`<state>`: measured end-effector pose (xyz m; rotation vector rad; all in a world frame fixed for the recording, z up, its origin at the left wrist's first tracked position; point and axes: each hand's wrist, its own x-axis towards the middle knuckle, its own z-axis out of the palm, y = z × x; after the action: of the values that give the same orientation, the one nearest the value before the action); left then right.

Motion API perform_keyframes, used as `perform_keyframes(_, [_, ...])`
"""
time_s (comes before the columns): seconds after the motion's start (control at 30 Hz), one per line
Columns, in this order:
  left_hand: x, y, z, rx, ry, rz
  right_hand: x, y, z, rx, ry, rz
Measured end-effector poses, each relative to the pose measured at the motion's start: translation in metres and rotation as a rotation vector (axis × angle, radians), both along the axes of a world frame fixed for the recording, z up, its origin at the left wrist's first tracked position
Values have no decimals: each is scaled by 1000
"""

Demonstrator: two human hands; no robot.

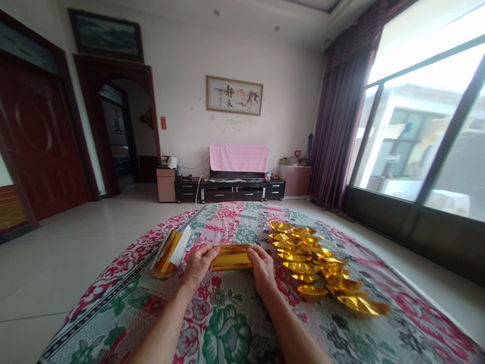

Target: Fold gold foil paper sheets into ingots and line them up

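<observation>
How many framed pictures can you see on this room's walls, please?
2: a dark picture above the doorway, and a pale picture above the pink cloth. Others may lie outside this view.

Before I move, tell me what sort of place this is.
Probably a home's living room: a long, low, black drawered cabinet stands below a tan-framed rectangular calligraphy picture, and a long purple fabric curtain hangs at the right.
</observation>
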<state>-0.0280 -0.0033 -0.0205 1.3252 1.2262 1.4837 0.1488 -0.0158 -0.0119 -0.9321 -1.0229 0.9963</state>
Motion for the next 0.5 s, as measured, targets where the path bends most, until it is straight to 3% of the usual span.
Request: perform_keyframes(0.5, [-4,7,-9,10,87,-11,1,8,-8,-7,-90,-89])
